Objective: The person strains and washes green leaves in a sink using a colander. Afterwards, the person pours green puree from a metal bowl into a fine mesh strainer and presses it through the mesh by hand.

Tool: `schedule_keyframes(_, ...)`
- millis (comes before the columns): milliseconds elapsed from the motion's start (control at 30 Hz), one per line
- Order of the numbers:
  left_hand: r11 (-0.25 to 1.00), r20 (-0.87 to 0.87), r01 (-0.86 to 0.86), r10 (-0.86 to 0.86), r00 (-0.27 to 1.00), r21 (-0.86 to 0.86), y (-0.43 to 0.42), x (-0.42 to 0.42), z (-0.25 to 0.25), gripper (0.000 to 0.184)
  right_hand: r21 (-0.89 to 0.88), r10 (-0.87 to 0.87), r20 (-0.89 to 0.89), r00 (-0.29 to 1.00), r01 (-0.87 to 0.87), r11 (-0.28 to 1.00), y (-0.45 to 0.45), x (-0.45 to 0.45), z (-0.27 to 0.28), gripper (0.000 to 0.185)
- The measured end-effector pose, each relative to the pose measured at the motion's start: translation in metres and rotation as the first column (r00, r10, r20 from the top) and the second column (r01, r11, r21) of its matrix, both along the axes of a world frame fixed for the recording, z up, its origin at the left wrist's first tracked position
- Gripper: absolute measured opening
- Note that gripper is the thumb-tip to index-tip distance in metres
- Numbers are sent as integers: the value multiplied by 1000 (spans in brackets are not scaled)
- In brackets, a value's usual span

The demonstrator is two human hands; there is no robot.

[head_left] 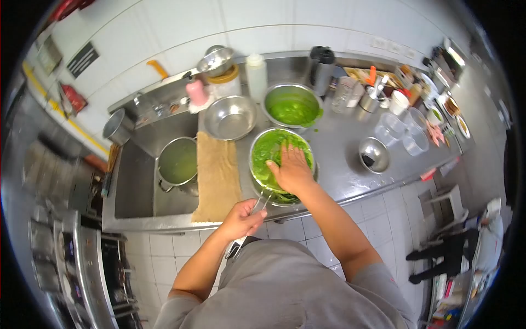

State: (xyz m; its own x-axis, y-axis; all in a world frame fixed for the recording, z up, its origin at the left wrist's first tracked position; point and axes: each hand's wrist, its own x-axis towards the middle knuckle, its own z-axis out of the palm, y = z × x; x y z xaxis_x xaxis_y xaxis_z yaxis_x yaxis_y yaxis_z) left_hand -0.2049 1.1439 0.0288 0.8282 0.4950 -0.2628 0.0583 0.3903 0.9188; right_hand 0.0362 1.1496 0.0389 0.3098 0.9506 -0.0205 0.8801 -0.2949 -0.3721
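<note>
My left hand [244,218] is closed around the wire handle of a strainer [266,196], near the counter's front edge. The strainer rests over a metal bowl [285,203], and bright green pulp [265,149] covers its inside. Flat on that pulp lies my right hand [293,169], fingers stretched out and holding nothing. Some green shows in the bowl below the strainer, though most of its inside is hidden. Just behind stands a second metal bowl [274,94] with green puree coating its inside.
To the left are an empty metal bowl [230,117], a tan cloth [216,181] and a sink [143,181] holding a pot [178,162] of greenish liquid. On the right sit a small metal bowl [374,155] and clear plastic containers [415,141]. Bottles line the wall.
</note>
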Motion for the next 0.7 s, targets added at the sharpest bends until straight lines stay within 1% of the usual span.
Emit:
schedule_keyframes(33, 999, -4, -43, 43, 999, 0, -2, -2, 1, 12, 0, 43, -4, 999, -43, 999, 1, -2, 0, 86)
schedule_keyframes(100, 999, -49, -42, 41, 998, -9, -6, -4, 4, 15, -8, 8, 10, 1000, -8, 1000, 4, -6, 0, 87)
schedule_keyframes(133, 1000, -99, -30, 31, 995, 10, -6, -6, 11, 19, -10, 52, 6, 999, -52, 999, 3, -11, 5, 87)
schedule_keyframes(167, 998, -104, -69, 70, 992, 9, -4, -7, 7, 19, 26, 27, 139, 990, -31, 999, -1, -16, 15, 83)
schedule_keyframes(200, 999, -75, -38, 37, 997, -6, -2, -8, 0, 21, 68, -10, 267, 964, -9, 998, -3, -21, 24, 79)
schedule_keyframes(233, 1000, -43, -1, 0, 999, -22, 1, -11, -5, 23, 62, 19, 263, 965, -37, 997, -3, -25, 30, 79)
schedule_keyframes(267, 1000, -52, 18, -19, 998, -7, 4, -14, -3, 25, 137, 3, 278, 961, -42, 990, -2, -28, 36, 72)
schedule_keyframes(300, 1000, -49, -2, 2, 999, -15, 7, -17, -4, 25, 211, -18, 294, 956, -46, 976, 0, -30, 37, 64)
schedule_keyframes(333, 998, -34, 14, -16, 999, -63, 10, -20, -5, 25, 352, -10, 326, 945, -111, 929, 6, -33, 31, 46)
schedule_keyframes(367, 994, -14, 35, -37, 999, -107, 15, -25, -7, 25, 346, 4, 335, 942, -127, 930, 10, -37, 28, 46)
schedule_keyframes(433, 991, 4, 40, -40, 999, -129, 24, -40, -11, 25, 272, 73, 254, 964, -144, 951, 23, -52, 29, 38)
schedule_keyframes(467, 989, 24, 43, -40, 999, -141, 30, -49, -15, 24, 441, 96, 267, 959, -210, 872, 31, -64, 32, 31)
schedule_keyframes(500, 987, 45, 47, -41, 998, -154, 37, -61, -19, 24, 434, 104, 274, 956, -220, 874, 41, -76, 38, 31)
schedule_keyframes(533, 981, 62, 49, -38, 997, -189, 46, -75, -17, 21, 511, 185, 64, 981, -191, 838, 54, -94, 54, 29)
schedule_keyframes(567, 980, 70, 43, -30, 997, -195, 56, -91, -19, 21, 578, 273, -145, 951, -142, 803, 69, -115, 70, 27)
schedule_keyframes(600, 980, 91, 29, -11, 996, -196, 67, -111, -20, 19, 638, 307, -209, 928, -109, 762, 87, -137, 82, 25)
schedule_keyframes(633, 980, 112, 12, 10, 994, -196, 79, -132, -20, 17, 634, 317, -204, 926, -121, 764, 108, -158, 91, 25)
schedule_keyframes(667, 979, 118, 1, 23, 993, -202, 91, -158, -19, 17, 627, 370, -443, 817, -12, 779, 129, -179, 97, 25)
schedule_keyframes(700, 971, 104, -65, 91, 990, -228, 102, -189, -19, 16, 588, 402, -648, 647, 91, 803, 151, -201, 103, 26)
